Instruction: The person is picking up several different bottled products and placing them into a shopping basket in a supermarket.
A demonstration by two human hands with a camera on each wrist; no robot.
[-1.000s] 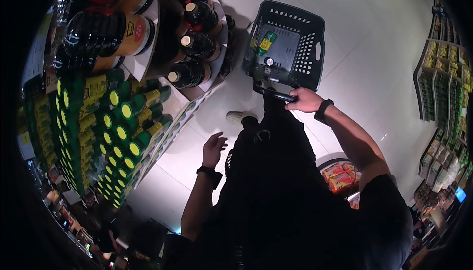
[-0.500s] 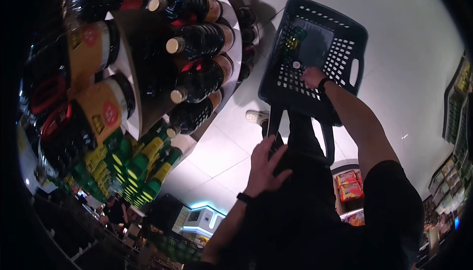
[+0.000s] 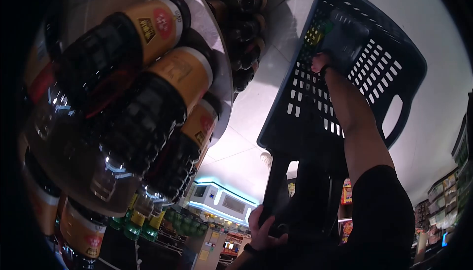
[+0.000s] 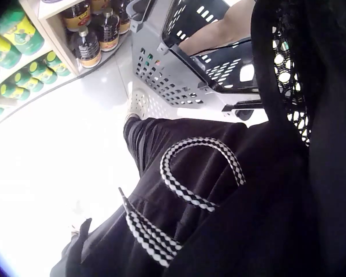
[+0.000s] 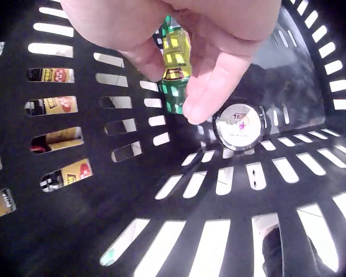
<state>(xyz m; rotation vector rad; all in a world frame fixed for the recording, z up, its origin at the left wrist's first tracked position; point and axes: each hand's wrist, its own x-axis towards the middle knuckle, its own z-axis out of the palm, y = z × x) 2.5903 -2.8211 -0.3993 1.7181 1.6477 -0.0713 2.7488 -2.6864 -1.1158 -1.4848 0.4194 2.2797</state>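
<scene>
My right hand (image 3: pixel 321 63) reaches down inside a dark plastic shopping basket (image 3: pixel 414 48). In the right wrist view its thumb and fingers are bent and apart. A green and yellow bottle (image 5: pixel 176 57) shows between them, lying further down in the basket. Beside the fingertips is a round white lid (image 5: pixel 239 127) of an upright container. My left hand (image 3: pixel 265 230) hangs low near the dark clothing, fingers loosely bent and holding nothing. That hand is out of sight in the left wrist view, where dark trousers (image 4: pixel 190 173) with a checked drawstring fill the middle.
Large dark bottles with orange labels (image 3: pixel 172 73) crowd a rounded shelf (image 3: pixel 217 29) close on the left. Green and yellow bottles (image 4: pixel 14 32) fill lower shelves. Pale tiled floor (image 3: pixel 236 137) lies between shelf and basket. Packed shelves (image 3: pixel 443 186) line the far right.
My right hand has let go of the basket's handle and moved down into the basket. The left hand has dropped lower in view. The bottle shelf now appears much closer.
</scene>
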